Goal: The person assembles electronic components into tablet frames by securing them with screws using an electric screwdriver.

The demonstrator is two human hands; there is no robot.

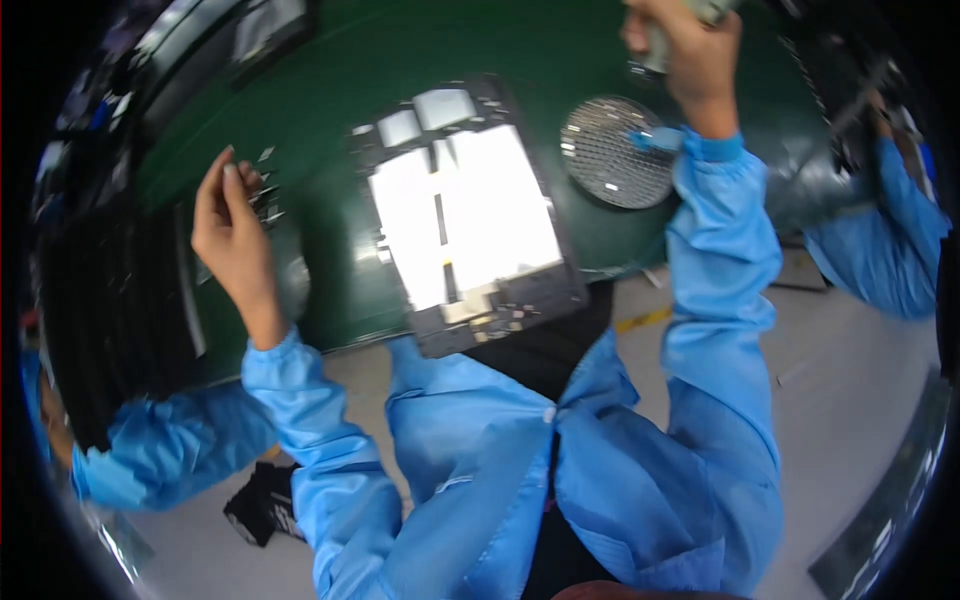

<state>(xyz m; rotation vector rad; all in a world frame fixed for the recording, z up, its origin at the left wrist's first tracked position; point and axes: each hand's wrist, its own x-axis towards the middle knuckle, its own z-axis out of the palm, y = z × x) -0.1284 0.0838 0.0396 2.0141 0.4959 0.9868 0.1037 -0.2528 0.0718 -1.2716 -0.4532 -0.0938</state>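
Hands apart over green counter (340,60). My left hand (232,235) sits at small dark parts (268,200) on the counter, fingers (215,185) pinched together at them; can't tell if one is held. My right hand (695,55) is raised at far edge, grip clenched around a grey tool (660,45). Flat dark panel (465,215) with bright glare lies between them, round mesh disc (615,150) just beside it, under my right wrist.

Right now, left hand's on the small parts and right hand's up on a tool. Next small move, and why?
Probably carry a small part to the open panel. The left hand has its fingertips at the loose parts beside it, and the right hand grips a tool, raised clear of the green mat.
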